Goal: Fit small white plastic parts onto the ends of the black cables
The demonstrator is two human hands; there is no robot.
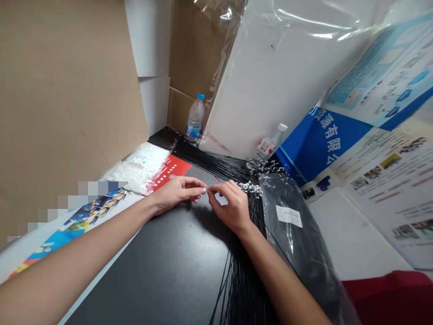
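Observation:
Above the dark tabletop (152, 271), my two hands meet fingertip to fingertip. My left hand (176, 195) pinches a tiny white plastic connector (204, 191) between thumb and index finger. Closed in a pinch right beside it is my right hand (231, 204); whatever its fingertips hold is too small and too covered to make out. Under and beside my right forearm lies a long bundle of thin black wires (237, 284), with white connectors (251, 188) on their far ends. A clear bag (144, 164) full of small white pieces rests beyond my left hand.
More black wires (216, 160) stretch along the back. Two plastic bottles, one blue-capped (195, 119) and one white-capped (270, 145), stand behind. A labelled clear plastic bag (297, 253) lies on the right. A cardboard sheet (67, 90) rises at left; a red printed sheet (176, 168) lies flat.

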